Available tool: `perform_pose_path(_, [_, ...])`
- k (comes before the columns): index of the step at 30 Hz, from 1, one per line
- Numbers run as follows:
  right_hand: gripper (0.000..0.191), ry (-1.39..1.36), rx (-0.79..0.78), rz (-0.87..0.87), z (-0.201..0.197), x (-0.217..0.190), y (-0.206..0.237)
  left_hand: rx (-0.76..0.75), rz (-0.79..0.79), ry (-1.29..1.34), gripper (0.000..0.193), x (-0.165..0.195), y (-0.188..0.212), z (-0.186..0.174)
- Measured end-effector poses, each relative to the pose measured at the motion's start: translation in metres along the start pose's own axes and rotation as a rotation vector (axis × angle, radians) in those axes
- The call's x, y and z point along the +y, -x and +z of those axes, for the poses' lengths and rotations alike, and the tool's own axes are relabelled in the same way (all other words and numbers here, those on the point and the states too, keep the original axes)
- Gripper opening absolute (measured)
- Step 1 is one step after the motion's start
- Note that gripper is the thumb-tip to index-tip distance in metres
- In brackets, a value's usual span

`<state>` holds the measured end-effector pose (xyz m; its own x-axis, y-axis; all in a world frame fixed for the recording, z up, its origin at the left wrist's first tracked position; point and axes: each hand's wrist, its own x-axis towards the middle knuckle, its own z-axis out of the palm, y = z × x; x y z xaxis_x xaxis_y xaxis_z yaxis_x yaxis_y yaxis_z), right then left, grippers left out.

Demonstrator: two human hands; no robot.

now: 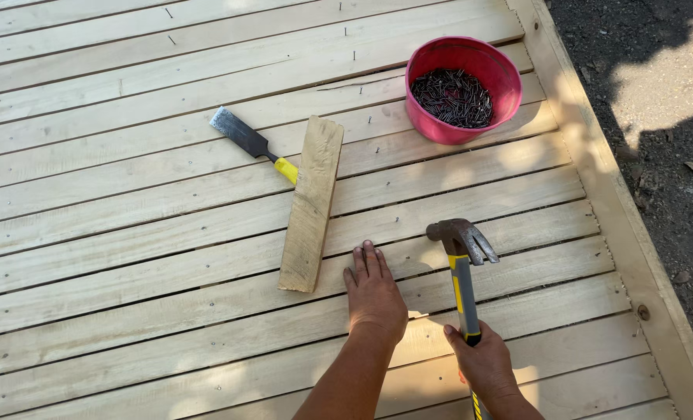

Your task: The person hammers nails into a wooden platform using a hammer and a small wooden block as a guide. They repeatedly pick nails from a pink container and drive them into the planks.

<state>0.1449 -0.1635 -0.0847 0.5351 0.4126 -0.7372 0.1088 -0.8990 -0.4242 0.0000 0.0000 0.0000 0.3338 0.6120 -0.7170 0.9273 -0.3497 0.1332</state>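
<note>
Hammer [462, 268] gripped in our right hand [482, 364], left hand [373, 289] flat on slats [128, 257], fingers together, one block [311, 204], one chisel [253, 145], one bucket [463, 89] of nails.

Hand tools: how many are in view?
2. A hammer in the right hand, and a chisel lying on the slats, its handle partly hidden under a loose board.

Packages: none in view.
Labels: none can be seen on any thing here.
Signs: none.
Screens: none on the wooden slats or beside them.
</note>
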Motion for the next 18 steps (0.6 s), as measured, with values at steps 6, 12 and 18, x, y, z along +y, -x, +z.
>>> perform_pose_path(6, [0.043, 0.362, 0.059, -0.086, -0.045, -0.028, 0.015, 0.117, 0.015, 0.047, 0.077, -0.014, -0.003, 0.017])
perform_pose_path(12, [0.048, 0.316, 0.007, -0.117, -0.066, -0.008, 0.012, 0.018, -0.072, 0.093, 0.084, -0.011, 0.006, 0.007])
perform_pose_path(18, [0.043, 0.345, 0.041, -0.091, -0.063, -0.002, 0.014, -0.102, -0.088, 0.04, 0.096, -0.008, 0.014, -0.011])
